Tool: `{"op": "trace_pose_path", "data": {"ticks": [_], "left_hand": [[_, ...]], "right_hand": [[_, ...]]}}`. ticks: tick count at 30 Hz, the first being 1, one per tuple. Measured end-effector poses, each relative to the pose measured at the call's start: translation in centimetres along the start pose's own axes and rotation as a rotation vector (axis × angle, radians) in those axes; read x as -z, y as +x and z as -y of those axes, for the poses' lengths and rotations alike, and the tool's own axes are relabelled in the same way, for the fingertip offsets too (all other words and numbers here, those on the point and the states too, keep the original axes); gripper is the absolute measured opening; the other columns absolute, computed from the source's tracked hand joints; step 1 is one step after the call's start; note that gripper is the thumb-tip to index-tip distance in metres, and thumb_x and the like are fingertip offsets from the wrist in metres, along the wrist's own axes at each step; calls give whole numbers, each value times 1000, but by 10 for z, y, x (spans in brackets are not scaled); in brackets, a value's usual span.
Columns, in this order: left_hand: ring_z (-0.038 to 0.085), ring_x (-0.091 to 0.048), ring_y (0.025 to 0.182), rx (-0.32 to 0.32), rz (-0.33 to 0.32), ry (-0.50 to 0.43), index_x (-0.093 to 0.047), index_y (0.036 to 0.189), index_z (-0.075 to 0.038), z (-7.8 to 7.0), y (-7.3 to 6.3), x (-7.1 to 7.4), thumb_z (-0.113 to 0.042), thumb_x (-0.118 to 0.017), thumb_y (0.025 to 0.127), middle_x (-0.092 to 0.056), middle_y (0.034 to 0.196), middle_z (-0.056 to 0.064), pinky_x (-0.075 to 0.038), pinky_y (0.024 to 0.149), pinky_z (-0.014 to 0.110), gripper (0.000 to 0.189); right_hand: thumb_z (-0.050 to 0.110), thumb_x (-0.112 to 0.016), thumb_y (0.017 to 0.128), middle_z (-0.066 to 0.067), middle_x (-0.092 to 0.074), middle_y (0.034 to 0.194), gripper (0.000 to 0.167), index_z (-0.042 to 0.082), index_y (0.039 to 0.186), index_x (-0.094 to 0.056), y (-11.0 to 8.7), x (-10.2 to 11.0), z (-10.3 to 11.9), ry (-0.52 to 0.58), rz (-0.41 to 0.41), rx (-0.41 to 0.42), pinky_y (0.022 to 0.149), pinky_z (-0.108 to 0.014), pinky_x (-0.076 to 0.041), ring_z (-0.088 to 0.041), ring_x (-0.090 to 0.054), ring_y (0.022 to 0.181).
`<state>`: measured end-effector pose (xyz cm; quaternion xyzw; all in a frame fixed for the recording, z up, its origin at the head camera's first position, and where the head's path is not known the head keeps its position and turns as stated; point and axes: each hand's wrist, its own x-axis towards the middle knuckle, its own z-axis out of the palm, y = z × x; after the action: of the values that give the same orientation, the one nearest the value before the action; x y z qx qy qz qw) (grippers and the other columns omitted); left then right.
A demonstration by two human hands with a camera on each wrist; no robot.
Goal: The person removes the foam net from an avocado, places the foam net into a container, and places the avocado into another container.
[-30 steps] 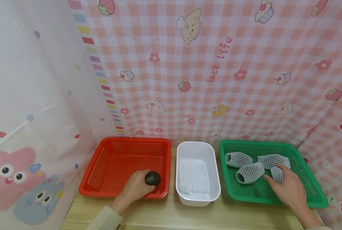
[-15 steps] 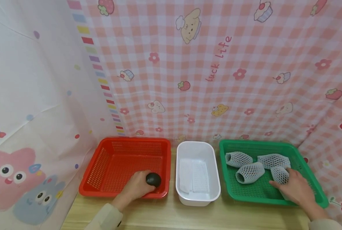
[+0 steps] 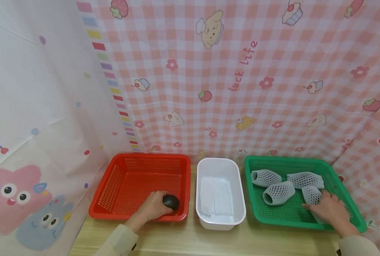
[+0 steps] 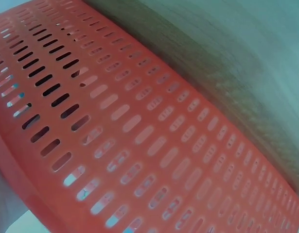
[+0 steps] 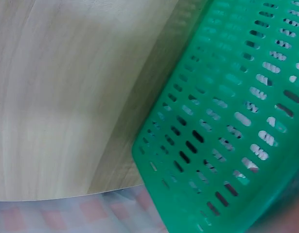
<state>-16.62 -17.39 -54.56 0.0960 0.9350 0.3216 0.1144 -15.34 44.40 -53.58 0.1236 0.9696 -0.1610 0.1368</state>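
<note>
At the near right corner of the red basket [image 3: 139,181] in the head view, my left hand [image 3: 154,206] grips a dark, egg-shaped avocado [image 3: 171,202]. My right hand [image 3: 330,210] is inside the green basket [image 3: 300,161], its thumb and fingers around a white foam net sleeve [image 3: 311,195]. Its lower end is partly hidden by the hand. Three more foam net sleeves lie beside it: one at the back left [image 3: 266,177], one in front [image 3: 278,193] and one at the back right [image 3: 305,180]. Both wrist views show mostly the baskets' slotted outer walls.
Between the baskets stands a white plastic tub [image 3: 220,165], with flat white netted pieces [image 3: 223,201] on its bottom. A wooden tabletop [image 3: 193,241] runs along the front. Pink checked cloth [image 3: 222,106] hangs close behind the containers.
My right hand has shifted right and down, closing its fingers around the nearest foam net sleeve. The left hand stays in the red basket; the avocado has turned slightly in its grip.
</note>
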Motion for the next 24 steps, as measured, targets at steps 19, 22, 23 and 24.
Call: {"op": "trace_pose_path", "data": {"ticks": [19, 22, 23, 24], "left_hand": [[23, -66, 97, 51, 117, -94, -68, 122, 6, 7, 6, 4, -17, -96, 72, -72, 109, 13, -57, 88, 47, 61], [24, -66, 98, 48, 121, -96, -69, 121, 6, 7, 6, 4, -16, -95, 73, -72, 109, 13, -56, 88, 48, 59], [25, -66, 98, 48, 122, -97, -69, 121, 5, 7, 6, 4, -15, -95, 73, -72, 109, 13, -56, 88, 48, 58], [25, -66, 98, 48, 123, -95, -69, 121, 5, 7, 6, 4, -15, -95, 73, -72, 110, 14, -56, 89, 48, 57]], "right_hand": [[47, -82, 83, -57, -43, 112, 99, -33, 117, -36, 9, -4, -11, -20, 81, 6, 99, -78, -35, -74, -41, 112], [45, -83, 83, -54, -48, 109, 94, -33, 114, -40, 9, -5, -12, -30, 64, 15, 100, -80, -33, -73, -45, 110], [44, -83, 83, -54, -50, 108, 92, -33, 113, -41, 9, -5, -13, -34, 59, 20, 100, -80, -33, -72, -47, 109], [43, -83, 83, -53, -52, 107, 91, -32, 112, -42, 9, -6, -13, -36, 57, 25, 99, -80, -33, -71, -49, 107]]}}
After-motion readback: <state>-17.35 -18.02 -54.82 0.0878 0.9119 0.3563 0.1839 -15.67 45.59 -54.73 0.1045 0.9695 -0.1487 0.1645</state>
